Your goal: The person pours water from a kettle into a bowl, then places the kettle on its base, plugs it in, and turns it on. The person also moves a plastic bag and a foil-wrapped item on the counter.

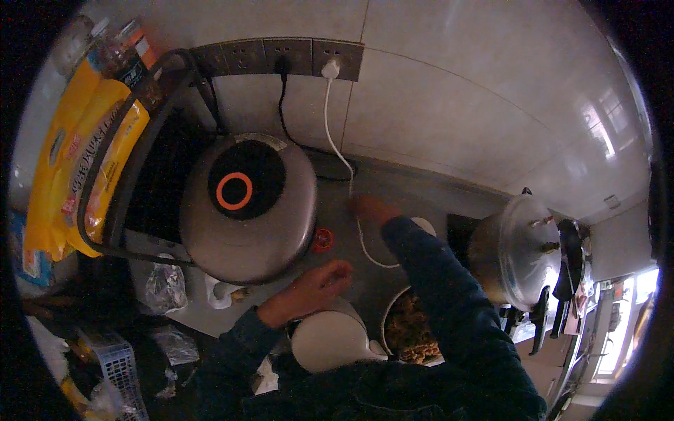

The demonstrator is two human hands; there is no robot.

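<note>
My left hand [318,288] hovers over the counter beside a white kettle-like jug [329,337], its fingers loosely curled with nothing visible in them. My right hand [375,208] is blurred and overlaps the white power cord [361,238]; whether it grips the cord is unclear. That cord runs down from a white plug [330,69] in the wall and curves across the counter towards a round white object [423,226], partly covered by my right sleeve. Left of my hands stands a rounded electric cooker [295,210] with an orange ring on its dark lid panel.
A small red round item [322,240] lies by the cooker. Below my right forearm is a bowl of brown food [410,329]. A metal pressure cooker [526,252] stands at right. A black rack frame [87,184], yellow packages [73,158] and a plastic basket [120,368] occupy the left.
</note>
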